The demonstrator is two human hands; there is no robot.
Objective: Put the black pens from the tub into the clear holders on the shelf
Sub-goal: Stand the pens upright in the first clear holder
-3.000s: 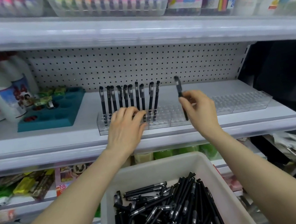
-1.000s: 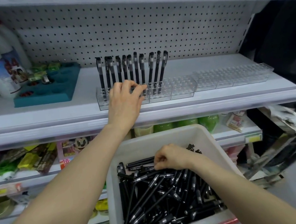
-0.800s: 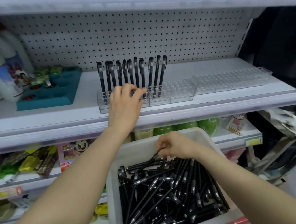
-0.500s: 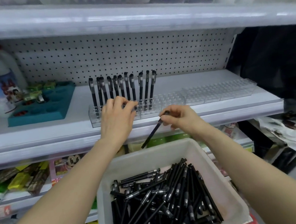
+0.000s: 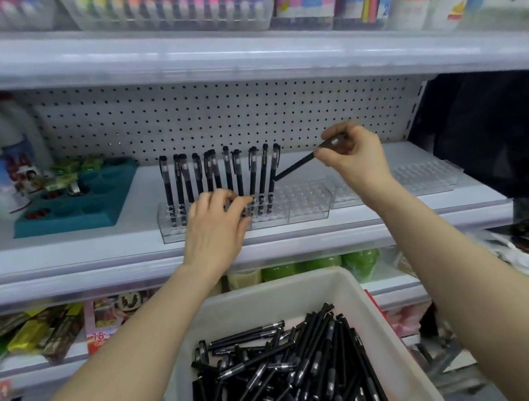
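Nearest stands a white plastic tub [image 5: 304, 292], heaped with loose black pens [image 5: 281, 369]: slim dark barrels with silvery bands, lying crisscross. Beyond it, on the white shelf [image 5: 58, 255], the left hand [image 5: 216, 223] rests with relaxed fingers on top of a clear holder [image 5: 304, 201], gripping nothing. That holder is a see-through block gridded with small round sockets, and a row of capped pens [image 5: 218, 176] stands upright in its left part. The right hand [image 5: 352, 153] pinches one pen [image 5: 295, 165] by its cap end, slanted in the air, its tip beside the row's last pen. A second clear holder [image 5: 424, 178] lies further right. Behind, a teal tray [image 5: 85, 206] with round wells holds small trinkets, backed by white pegboard [image 5: 244, 117].
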